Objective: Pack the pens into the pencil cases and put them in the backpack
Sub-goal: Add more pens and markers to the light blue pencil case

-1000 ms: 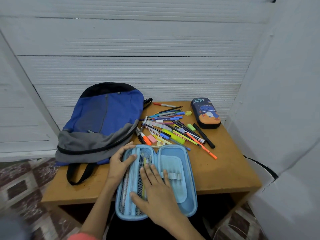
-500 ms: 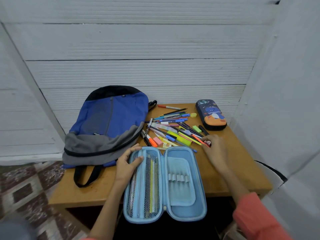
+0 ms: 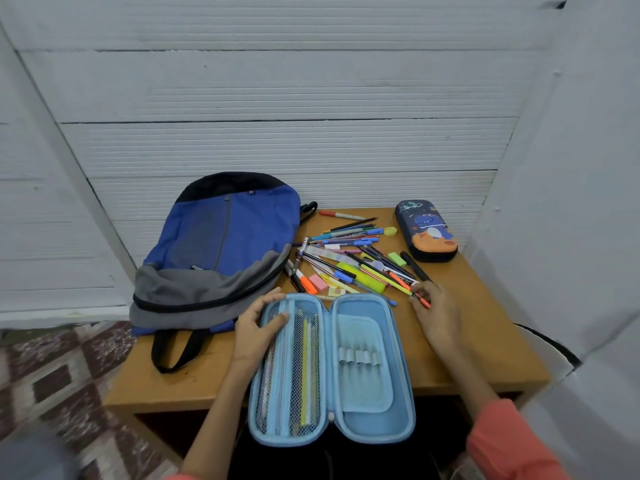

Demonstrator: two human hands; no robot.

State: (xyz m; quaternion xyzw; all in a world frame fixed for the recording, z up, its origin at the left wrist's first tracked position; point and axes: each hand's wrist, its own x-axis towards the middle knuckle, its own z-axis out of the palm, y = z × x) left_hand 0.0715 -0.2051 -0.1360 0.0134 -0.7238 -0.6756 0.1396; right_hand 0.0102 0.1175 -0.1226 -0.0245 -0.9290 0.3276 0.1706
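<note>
Pens point(image 3: 349, 261) mostly lie loose in a heap just beyond the light blue pencil case point(image 3: 360, 306), which lies unzipped and flat, overhanging the near edge of the table point(image 3: 485, 341). Only a few, a yellow pen point(image 3: 304, 358) among them, sit behind its mesh point(image 3: 291, 386); its elastic loops point(image 3: 358, 356) are bare. The left hand point(image 3: 258, 325) grips the case's far left corner, thumb on the mesh. Right of the case, the right hand point(image 3: 436, 310) pinches an orange pen point(image 3: 420, 299) at the heap's edge. Farther back and right, the dark pencil case point(image 3: 427, 230) is zipped. Left of the blue case, the backpack point(image 3: 221, 251) lies flat, seemingly closed. I'd judge the packing barely begun.
</note>
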